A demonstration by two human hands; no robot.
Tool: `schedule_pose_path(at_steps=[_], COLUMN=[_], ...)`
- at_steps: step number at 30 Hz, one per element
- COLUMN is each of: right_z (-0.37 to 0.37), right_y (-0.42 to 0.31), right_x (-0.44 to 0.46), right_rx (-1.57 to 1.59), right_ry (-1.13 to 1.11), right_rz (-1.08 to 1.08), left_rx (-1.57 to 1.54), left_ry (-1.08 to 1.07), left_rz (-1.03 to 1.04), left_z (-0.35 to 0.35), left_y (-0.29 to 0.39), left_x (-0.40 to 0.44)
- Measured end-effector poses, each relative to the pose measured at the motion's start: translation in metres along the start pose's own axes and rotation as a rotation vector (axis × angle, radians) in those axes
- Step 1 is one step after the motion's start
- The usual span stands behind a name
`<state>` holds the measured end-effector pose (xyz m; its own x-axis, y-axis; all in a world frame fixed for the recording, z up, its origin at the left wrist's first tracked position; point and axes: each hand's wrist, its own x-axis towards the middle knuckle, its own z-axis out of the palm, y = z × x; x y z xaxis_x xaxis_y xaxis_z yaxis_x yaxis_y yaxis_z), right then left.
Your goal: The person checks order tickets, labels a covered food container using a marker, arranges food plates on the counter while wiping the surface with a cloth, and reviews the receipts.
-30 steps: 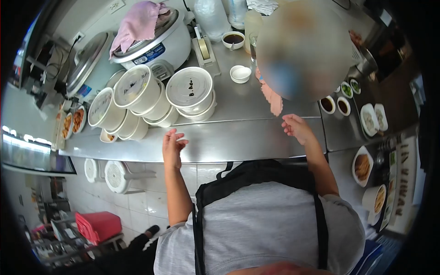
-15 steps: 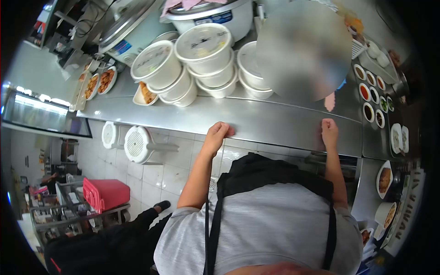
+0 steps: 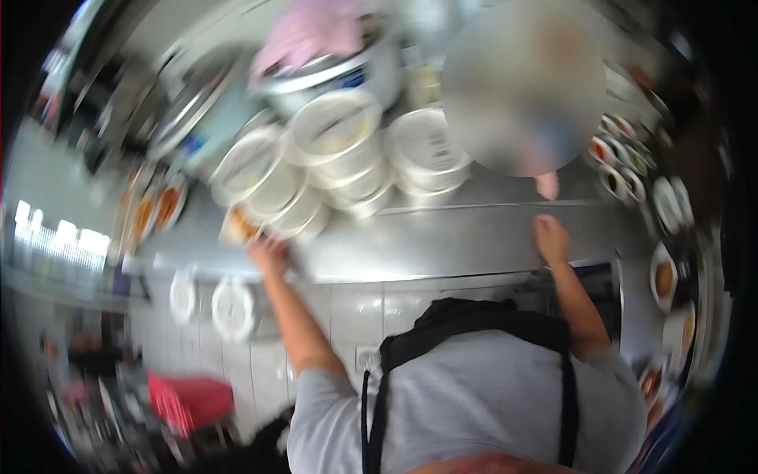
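Observation:
My left hand [image 3: 270, 254] is stretched out to the front edge of a small white dish [image 3: 229, 232] with a piece of orange-brown food [image 3: 243, 224] in it. Motion blur smears its fingers, so whether they grip the dish or the food cannot be told. Lidded white tubs [image 3: 339, 150] stand in stacks just behind that hand. On the right, my right hand [image 3: 551, 239] rests closed near the front of the steel counter [image 3: 426, 237], and nothing shows in it.
A large pot [image 3: 324, 71] with a pink cloth [image 3: 312, 35] on top is behind the tubs. Sauce bowls [image 3: 612, 180] sit at the right. Across the counter, a person's hand [image 3: 546, 186] shows below a blurred patch. White stools [image 3: 233, 308] stand on the floor at left.
My left hand has moved left along the counter from the middle to the small food dish. My right hand stays closed by the counter's front. The whole view has shifted and blurred.

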<state>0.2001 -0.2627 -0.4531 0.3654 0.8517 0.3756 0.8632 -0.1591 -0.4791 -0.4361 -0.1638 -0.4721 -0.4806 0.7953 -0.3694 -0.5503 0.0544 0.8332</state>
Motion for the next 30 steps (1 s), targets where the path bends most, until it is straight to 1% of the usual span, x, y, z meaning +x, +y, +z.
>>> schedule_pose_path(at_steps=[1,2,3,4,5,6,7,8,10,11,13,15,17,19,21,23,26,27,29,30], right_z=[-0.012,-0.013,-0.008,-0.009,-0.008,-0.008,-0.010,-0.013,-0.012,-0.013,-0.019,-0.001,-0.010,-0.013,-0.009,0.007,0.030,0.029,0.014,0.008], right_y=[-0.011,-0.013,-0.010,-0.009,-0.009,-0.008,-0.009,-0.009,-0.008,-0.007,-0.005,0.016,0.020,0.018,0.017,0.020,0.029,0.017,0.011,0.009], right_x=[0.001,0.001,0.003,0.002,0.002,-0.001,-0.005,-0.007,-0.005,-0.007,-0.003,0.013,0.039,0.061,0.077,0.095,0.108,0.114,0.115,0.118], right_rx=[-0.066,-0.104,-0.068,-0.006,-0.014,-0.016,0.007,0.029,0.056,0.070,0.215,0.473,0.281,0.293,0.258,0.217,0.297,0.267,0.183,0.125], right_ry=[-0.111,-0.151,-0.159,-0.116,-0.089,-0.080,-0.055,-0.043,-0.073,-0.095,-0.149,-0.062,-0.001,0.124,0.078,0.025,-0.109,-0.110,-0.029,-0.042], right_rz=[0.107,0.144,0.207,0.155,0.155,0.141,0.117,0.087,0.068,0.060,0.154,0.171,0.136,0.124,0.153,0.131,0.116,0.108,0.136,0.112], left_rx=[0.010,-0.009,-0.017,-0.055,0.077,0.045,-0.026,-0.013,-0.015,-0.057,0.155,0.157,0.165,0.193,0.212,0.213,0.206,0.198,0.182,0.187], left_ry=[-0.206,-0.161,-0.340,-0.408,-0.305,-0.079,0.019,0.082,0.167,0.145,0.188,0.197,0.212,0.221,0.223,0.230,0.281,0.273,0.225,0.193], left_rz=[0.039,0.049,0.135,0.232,0.438,0.247,0.199,0.238,0.200,0.225,0.232,0.218,0.205,0.168,0.129,0.089,0.021,-0.011,-0.087,-0.109], left_z=[-0.025,0.021,0.037,0.047,0.082,0.070,0.048,0.065,0.056,0.047,0.030,0.015,0.008,0.005,0.000,-0.011,-0.036,-0.036,-0.031,-0.024], left_y=[-0.007,0.017,0.022,0.022,0.028,0.025,0.017,0.021,0.021,0.018,0.017,0.020,0.022,0.023,0.023,0.029,0.033,0.031,0.024,0.021], left_x=[0.037,-0.006,-0.008,-0.010,-0.050,-0.032,0.004,-0.026,-0.016,-0.014,-0.027,-0.048,-0.070,-0.091,-0.109,-0.126,-0.171,-0.183,-0.202,-0.211])
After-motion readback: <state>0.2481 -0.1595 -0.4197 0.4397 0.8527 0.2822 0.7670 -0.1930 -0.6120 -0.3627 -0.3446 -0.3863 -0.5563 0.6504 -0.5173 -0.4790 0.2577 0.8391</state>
